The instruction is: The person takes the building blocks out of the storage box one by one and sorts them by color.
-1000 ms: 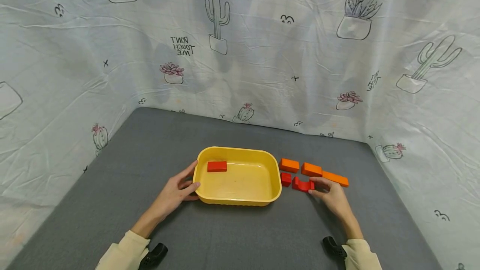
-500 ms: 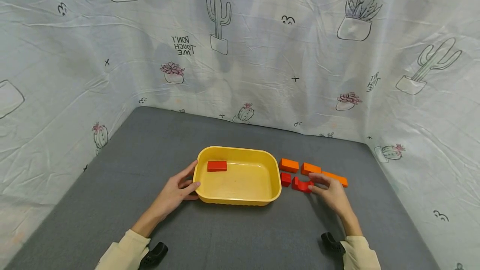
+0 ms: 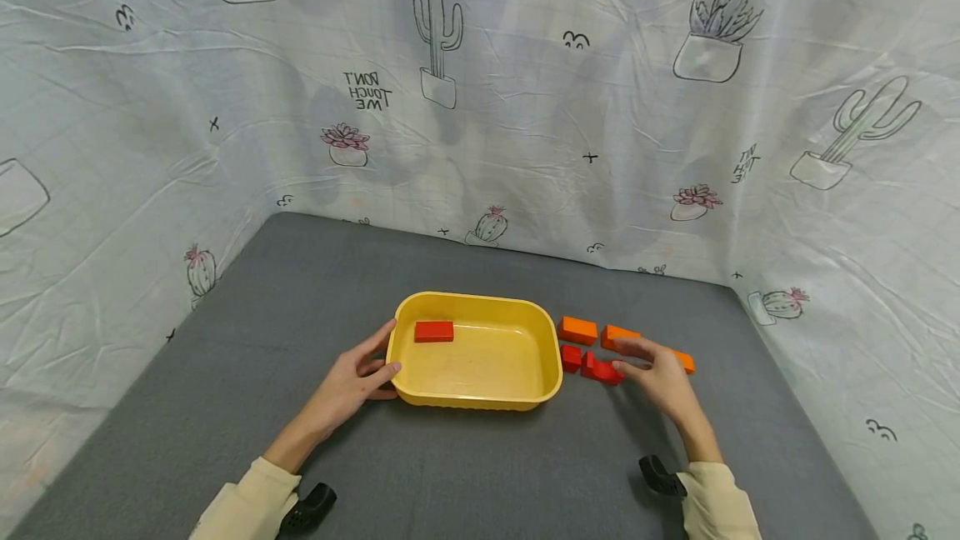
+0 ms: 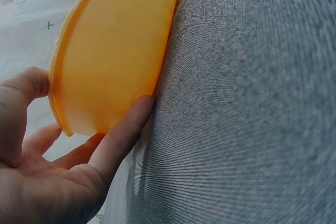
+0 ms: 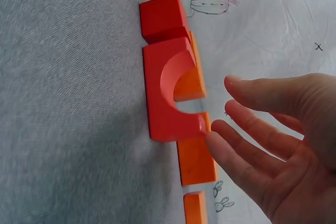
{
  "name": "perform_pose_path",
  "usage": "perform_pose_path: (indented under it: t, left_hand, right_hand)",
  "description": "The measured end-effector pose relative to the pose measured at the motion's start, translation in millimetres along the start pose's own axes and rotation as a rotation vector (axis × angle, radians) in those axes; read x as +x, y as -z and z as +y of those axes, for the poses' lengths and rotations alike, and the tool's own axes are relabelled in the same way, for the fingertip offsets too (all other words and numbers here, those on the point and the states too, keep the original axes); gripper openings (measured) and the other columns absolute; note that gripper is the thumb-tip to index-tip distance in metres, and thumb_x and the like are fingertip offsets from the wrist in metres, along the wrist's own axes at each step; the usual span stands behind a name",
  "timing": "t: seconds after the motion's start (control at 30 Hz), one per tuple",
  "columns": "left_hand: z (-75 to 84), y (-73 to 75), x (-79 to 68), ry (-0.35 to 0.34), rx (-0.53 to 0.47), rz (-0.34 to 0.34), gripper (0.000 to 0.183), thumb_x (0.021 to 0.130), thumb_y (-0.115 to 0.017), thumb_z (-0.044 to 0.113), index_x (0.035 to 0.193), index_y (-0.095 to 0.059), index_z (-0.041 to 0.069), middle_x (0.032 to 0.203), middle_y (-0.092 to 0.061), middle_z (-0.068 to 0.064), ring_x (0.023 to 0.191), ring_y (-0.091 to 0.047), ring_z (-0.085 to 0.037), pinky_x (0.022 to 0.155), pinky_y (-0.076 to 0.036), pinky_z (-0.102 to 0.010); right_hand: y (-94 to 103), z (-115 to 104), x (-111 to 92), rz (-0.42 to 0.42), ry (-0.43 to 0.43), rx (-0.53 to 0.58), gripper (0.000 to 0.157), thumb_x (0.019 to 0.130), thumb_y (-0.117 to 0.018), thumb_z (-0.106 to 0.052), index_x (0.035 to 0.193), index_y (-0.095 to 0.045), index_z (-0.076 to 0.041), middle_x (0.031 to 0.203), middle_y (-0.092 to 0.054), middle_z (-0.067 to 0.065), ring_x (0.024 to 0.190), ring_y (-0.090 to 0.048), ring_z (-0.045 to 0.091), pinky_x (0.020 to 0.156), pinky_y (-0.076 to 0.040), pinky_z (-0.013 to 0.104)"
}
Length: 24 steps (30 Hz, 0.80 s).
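Note:
My left hand [image 3: 347,386] holds the left end of a yellow plastic tray [image 3: 472,401]. In the left wrist view the thumb lies at its rim and the fingers bear against the outer wall [image 4: 113,51]. One red rectangular block [image 3: 433,332] lies inside the tray, at the left. Right of the tray, a red block with a half-round cutout [image 5: 157,87] rests on the table, cutout facing up. My right hand [image 3: 660,377] hovers over this block's right end, fingers spread and loose, fingertips close to its tip. Left of it sits a smaller red block [image 3: 571,358].
Behind the red blocks stand orange blocks: one near the tray [image 3: 577,331], another orange block [image 3: 618,337] partly behind my right hand, and a longer orange piece [image 3: 683,362] at the right. A patterned white cloth [image 3: 510,148] walls off the grey table [image 3: 465,473].
The right hand's fingers have loosened from the red cutout block's right end and risen slightly. That block sits a touch farther left. The left hand keeps its place on the tray.

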<state>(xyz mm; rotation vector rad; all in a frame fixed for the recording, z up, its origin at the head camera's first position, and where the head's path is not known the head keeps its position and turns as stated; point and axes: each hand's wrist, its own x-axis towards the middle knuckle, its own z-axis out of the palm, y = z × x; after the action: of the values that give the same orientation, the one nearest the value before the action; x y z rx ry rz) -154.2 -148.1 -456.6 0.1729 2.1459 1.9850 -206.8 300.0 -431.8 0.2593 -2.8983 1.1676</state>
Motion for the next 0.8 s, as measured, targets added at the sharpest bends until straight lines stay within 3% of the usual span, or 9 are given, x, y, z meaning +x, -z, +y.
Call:
perform_pose_path:
  t: [0.3,0.63,0.8]
  left_hand:
    - [1.6,0.4,0.2,0.013,-0.003,0.000,0.065,0.090,-0.056,0.013,0.144,-0.022,0.030,0.143,-0.027,-0.011,0.110,-0.051,-0.034,0.074,-0.054,-0.038]
    - [1.3,1.1,0.5,0.016,-0.005,0.000,0.066,0.090,-0.057,0.015,0.143,-0.022,0.031,0.143,-0.027,-0.010,0.109,-0.051,-0.034,0.074,-0.054,-0.039]
    - [0.4,1.6,0.7,0.010,-0.008,-0.008,0.065,0.090,-0.056,0.014,0.143,-0.022,0.031,0.143,-0.028,-0.010,0.109,-0.051,-0.034,0.074,-0.054,-0.039]
  right_hand:
    - [-7.1,-21.7,10.1,0.083,0.118,-0.018,0.036,0.079,-0.070,-0.013,0.113,-0.061,-0.005,0.109,-0.063,0.012,0.099,-0.057,0.029,0.076,-0.051,0.040]
    - [-22.4,-51.1,22.7,0.046,0.162,0.044,0.034,0.079,-0.071,-0.015,0.111,-0.063,-0.006,0.107,-0.063,0.011,0.099,-0.057,0.027,0.082,-0.050,0.044]
    - [-30.1,-65.3,28.7,0.017,0.204,0.097,0.034,0.078,-0.070,-0.011,0.111,-0.062,-0.004,0.107,-0.062,0.015,0.095,-0.059,0.029,0.076,-0.053,0.036]
